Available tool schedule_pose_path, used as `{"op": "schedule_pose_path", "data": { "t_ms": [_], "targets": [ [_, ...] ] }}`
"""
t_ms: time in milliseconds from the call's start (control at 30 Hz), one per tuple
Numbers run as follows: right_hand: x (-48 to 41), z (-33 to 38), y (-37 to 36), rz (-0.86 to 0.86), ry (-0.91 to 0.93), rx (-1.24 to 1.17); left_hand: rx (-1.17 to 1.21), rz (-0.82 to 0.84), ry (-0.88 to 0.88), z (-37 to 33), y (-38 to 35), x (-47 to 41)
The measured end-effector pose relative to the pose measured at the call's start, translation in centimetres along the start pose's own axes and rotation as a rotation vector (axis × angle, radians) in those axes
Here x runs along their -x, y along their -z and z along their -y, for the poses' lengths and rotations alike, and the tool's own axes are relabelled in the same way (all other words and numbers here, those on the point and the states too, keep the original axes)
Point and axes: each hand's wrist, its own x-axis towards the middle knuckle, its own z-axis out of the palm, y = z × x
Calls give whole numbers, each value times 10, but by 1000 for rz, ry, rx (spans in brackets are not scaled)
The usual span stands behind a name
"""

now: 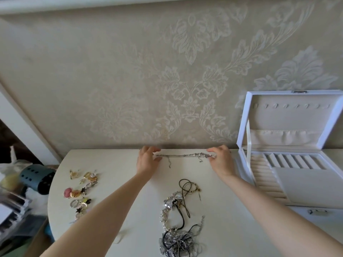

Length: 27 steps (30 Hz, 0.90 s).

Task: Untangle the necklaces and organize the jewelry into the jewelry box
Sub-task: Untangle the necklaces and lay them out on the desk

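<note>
The left hand and right hand each pinch one end of a silver chain necklace. It is stretched out straight between them, at the far edge of the white counter, with two short loose ends dangling from it. The strands look doubled and may be twisted together near the right hand, so it seems wise to ease the tension and tease the loops apart rather than pull harder. The freed chain would then suit a hook in the lid of the open jewelry box, just right of the right hand. Nearer the person lies a tangled heap of necklaces, and to the left are scattered earrings and rings.
</note>
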Motion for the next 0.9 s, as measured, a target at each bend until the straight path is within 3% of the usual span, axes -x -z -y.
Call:
{"op": "schedule_pose_path", "data": {
  "t_ms": [133, 233, 333, 467, 900],
  "targets": [
    [31, 18, 9, 79, 104, -71, 106, 60, -106, -23, 16, 44],
    [57, 29, 15, 273, 211, -70, 188, 303, -182, -39, 30, 76],
    [75, 34, 16, 347, 228, 42, 82, 484, -225, -40, 31, 97],
    [84, 32, 18, 346, 167, 146, -68, 461, -232, -28, 26, 109],
    [91, 18, 41, 336, 70, 201, 29, 383, -159, -28, 38, 119]
  ]
}}
